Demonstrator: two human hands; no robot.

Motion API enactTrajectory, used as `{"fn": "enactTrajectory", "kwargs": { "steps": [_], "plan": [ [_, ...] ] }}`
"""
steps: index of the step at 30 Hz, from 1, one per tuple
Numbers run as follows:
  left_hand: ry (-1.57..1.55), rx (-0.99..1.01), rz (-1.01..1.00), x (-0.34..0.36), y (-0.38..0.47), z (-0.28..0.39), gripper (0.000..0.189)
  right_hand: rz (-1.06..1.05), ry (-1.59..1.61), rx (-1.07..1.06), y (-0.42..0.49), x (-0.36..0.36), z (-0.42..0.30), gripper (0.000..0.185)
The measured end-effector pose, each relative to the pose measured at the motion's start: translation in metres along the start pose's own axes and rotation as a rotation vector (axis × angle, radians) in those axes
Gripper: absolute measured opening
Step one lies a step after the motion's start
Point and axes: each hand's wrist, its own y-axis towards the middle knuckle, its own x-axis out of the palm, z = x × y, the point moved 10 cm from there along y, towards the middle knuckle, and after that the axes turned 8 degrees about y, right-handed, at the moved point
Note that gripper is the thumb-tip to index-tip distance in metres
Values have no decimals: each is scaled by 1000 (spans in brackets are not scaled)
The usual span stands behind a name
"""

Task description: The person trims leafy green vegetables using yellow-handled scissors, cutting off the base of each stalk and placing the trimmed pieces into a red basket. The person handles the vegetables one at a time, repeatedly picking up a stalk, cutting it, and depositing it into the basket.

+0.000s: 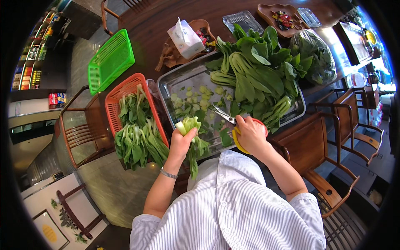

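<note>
My left hand (181,144) grips a bunch of trimmed bok choy stalks (188,125), cut ends up and leaves hanging below the fist. In my right hand (252,135) is a pair of kitchen scissors (225,114) with red and yellow handles; the blades point left over a metal tray (162,87), a short way from the stalks. Cut root ends (203,97) and loose leaves lie in the tray's left half. Whole bok choy (256,75) is heaped on its right side. A red plastic basket (112,107) at left holds trimmed greens (140,137).
A green plastic basket (109,65) stands beyond the red one. Behind the tray are a tissue pack (186,40), a wooden dish of wrapped sweets (282,20) and a glass tray (240,19). Bagged greens (315,57) sit at right. Wooden chairs (307,147) flank the table.
</note>
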Motion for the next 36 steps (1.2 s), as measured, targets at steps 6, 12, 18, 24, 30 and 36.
{"fn": "enactTrajectory", "kwargs": {
  "steps": [6, 12, 18, 24, 30, 36],
  "plan": [
    [-244, 67, -146, 0, -8, 29, 28, -183, 656, 148, 7, 70, 26, 34],
    [-236, 51, -316, 21, -15, 26, 41, -329, 1854, 485, 4, 76, -48, 29],
    [-373, -126, -174, 21, -10, 10, 35, 2, 1583, 160, 17, 42, -52, 36],
    [-250, 70, -262, 31, -9, 18, 41, 67, 1460, 132, 21, 45, -60, 36],
    [-75, 287, -95, 23, 2, 19, 59, 177, 1710, 159, 27, 56, -72, 34],
    [-431, 144, 42, -33, 18, 33, 41, 158, 1737, -35, 39, 19, -115, 49]
  ]
}}
